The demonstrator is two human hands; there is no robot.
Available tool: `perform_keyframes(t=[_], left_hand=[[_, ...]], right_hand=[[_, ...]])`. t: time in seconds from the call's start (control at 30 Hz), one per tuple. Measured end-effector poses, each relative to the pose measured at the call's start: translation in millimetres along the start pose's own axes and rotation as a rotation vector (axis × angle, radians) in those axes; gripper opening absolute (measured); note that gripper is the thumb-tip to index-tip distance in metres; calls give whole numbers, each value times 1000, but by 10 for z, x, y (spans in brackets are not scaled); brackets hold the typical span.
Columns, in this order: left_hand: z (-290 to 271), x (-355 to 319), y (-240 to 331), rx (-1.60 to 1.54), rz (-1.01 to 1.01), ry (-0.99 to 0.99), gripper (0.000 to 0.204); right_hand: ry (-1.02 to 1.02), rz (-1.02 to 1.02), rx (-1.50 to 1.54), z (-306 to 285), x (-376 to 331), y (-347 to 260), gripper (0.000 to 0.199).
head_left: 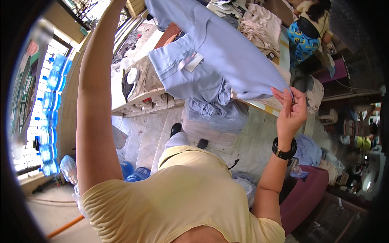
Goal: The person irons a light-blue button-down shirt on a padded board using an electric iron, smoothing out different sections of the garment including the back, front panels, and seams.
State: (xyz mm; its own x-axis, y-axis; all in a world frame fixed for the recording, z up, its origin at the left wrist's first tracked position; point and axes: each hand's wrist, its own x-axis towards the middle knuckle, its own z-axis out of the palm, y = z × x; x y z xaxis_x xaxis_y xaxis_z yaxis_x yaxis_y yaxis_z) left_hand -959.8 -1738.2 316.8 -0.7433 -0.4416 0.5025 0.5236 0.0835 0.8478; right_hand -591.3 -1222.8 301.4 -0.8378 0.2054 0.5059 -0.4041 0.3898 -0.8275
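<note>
A light blue shirt (239, 52) is stretched out in the air in front of me, with a small white label (194, 62) on it. My right hand (291, 103) pinches one corner of it between thumb and fingers, and a dark watch (284, 148) is on that wrist. My left arm (96, 89) reaches up past the top edge, so the left hand is out of the picture. Below the shirt, more light blue cloth (208, 107) lies bunched on a large bundle wrapped in clear plastic (214, 125).
Tables with piles of pale clothes (259, 26) stand beyond the shirt. Large blue water bottles (50, 101) line the left window, with others (137, 174) on the floor. A person (310, 30) is at the upper right. A maroon padded piece (306, 194) stands beside my right arm.
</note>
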Motion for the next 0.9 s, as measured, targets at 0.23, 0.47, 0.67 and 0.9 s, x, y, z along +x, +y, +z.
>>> perform_keyframes(t=[0.23,0.47,0.67,0.9], left_hand=[[2,304,-890,-176,-195,-38,24],[-1413,-85,-2920,412,-420,-286,32],[-1349,-1840,-3334,855,-111,-543,51],[-682,-3448,-1643,820,124,-1057,59]], right_hand=[[-95,13,-127,819,-539,-205,18],[-333,298,-93,2108,-1560,963,15],[-898,586,-407,2468,-2541,1891,37],[-586,794,-414,2181,-2277,2042,35]])
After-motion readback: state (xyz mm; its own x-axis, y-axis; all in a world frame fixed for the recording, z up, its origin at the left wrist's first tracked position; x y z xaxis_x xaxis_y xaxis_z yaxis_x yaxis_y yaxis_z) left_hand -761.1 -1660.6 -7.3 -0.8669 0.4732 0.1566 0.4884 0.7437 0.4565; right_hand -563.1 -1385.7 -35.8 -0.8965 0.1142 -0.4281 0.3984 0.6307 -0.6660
